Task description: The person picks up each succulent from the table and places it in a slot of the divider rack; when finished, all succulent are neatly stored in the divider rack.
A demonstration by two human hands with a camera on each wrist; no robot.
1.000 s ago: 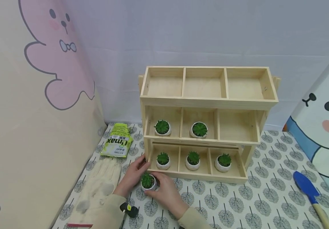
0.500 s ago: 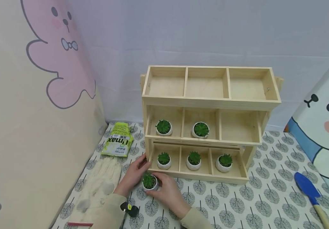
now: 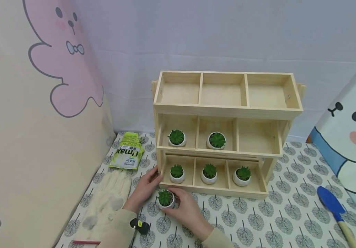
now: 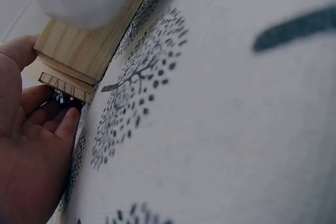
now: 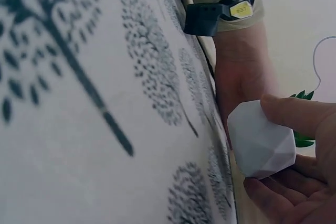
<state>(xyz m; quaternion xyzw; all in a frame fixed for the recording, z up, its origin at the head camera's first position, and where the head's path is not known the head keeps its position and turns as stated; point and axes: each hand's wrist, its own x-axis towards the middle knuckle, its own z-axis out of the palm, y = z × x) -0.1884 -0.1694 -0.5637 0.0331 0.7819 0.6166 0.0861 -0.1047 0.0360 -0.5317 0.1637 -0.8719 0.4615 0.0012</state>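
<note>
My right hand (image 3: 189, 213) pinches a small white pot with a green succulent (image 3: 165, 198) between thumb and fingers, in front of the lower left corner of a three-tier wooden plant shelf (image 3: 227, 111). The right wrist view shows the faceted pot (image 5: 261, 139) held off the cloth. At that shelf corner my left hand (image 3: 143, 190) grips the wood; in the left wrist view its fingers curl behind the wooden end (image 4: 79, 48). Three potted succulents (image 3: 209, 174) stand in the bottom tier, one per compartment. Two more (image 3: 217, 140) occupy the left and middle compartments of the middle tier.
A green-and-white bag (image 3: 127, 153) lies left of the shelf, with pale work gloves (image 3: 104, 203) nearer the front. On the right rests a blue trowel (image 3: 331, 201) with a wooden handle. The tree-print cloth (image 3: 246, 224) covers the table. Printed curtains (image 3: 227, 38) hang behind.
My right hand has shifted slightly right and toward the front with the potted succulent, away from the left hand. The left hand has stayed on the shelf corner.
</note>
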